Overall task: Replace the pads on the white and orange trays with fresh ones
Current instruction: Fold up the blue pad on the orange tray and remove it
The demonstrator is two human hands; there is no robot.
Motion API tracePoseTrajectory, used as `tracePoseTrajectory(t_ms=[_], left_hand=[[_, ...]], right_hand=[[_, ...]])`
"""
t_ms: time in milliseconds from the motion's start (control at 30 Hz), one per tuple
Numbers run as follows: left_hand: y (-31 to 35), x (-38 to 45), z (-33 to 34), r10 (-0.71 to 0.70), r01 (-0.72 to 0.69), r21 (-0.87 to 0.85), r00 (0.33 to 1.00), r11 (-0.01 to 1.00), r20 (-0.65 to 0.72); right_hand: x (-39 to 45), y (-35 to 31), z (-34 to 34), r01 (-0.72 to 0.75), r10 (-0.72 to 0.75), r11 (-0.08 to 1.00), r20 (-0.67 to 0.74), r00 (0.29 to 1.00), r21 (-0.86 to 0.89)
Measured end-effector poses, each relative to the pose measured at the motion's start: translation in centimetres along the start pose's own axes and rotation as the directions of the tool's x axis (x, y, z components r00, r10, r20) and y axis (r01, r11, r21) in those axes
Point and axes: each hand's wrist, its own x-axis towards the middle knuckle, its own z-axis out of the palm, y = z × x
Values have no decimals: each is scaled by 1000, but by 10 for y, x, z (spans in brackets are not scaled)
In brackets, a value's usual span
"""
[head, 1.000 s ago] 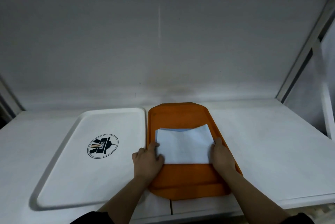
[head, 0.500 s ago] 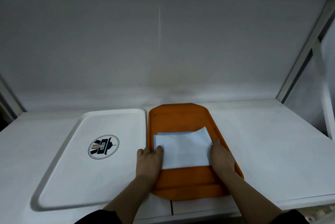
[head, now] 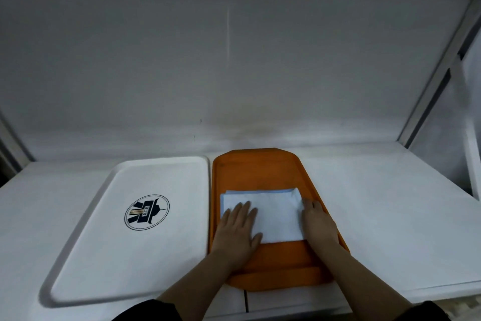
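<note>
A folded white pad [head: 276,212] lay on the orange tray [head: 256,172], which sat just beside the white tray [head: 166,177] on the bench [head: 390,203]. The left hand [head: 238,229] pressed flat on the pad's left part, fingers straight and slightly spread. The right hand [head: 318,221] rested at its right edge, fingers curled against it.

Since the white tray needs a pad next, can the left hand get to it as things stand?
Probably yes. The left hand lies flat on the pad in the orange tray, and the white tray sits right beside it on that side, with nothing between them.
</note>
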Motion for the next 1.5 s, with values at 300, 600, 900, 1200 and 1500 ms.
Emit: tracePoseTrajectory(t_ms=[300,600,900,1200,1500], left_hand=[[4,20,12,-145,153,-70,984,986,102],[3,40,6,-120,124,-54,990,991,76],[-3,52,20,-89,92,-83,995,992,40],[-1,40,18,-274,279,-53,958,959,80],[-1,12,-8,-220,231,-28,954,973,204]], right_hand=[[3,1,5,82,-81,997,-105,991,-3],[11,-16,13,252,-264,963,154,952,98],[15,-21,17,184,-201,978,190,961,101],[12,-31,16,2,-18,997,215,976,71],[-19,-17,1,-7,-27,994,291,956,113]])
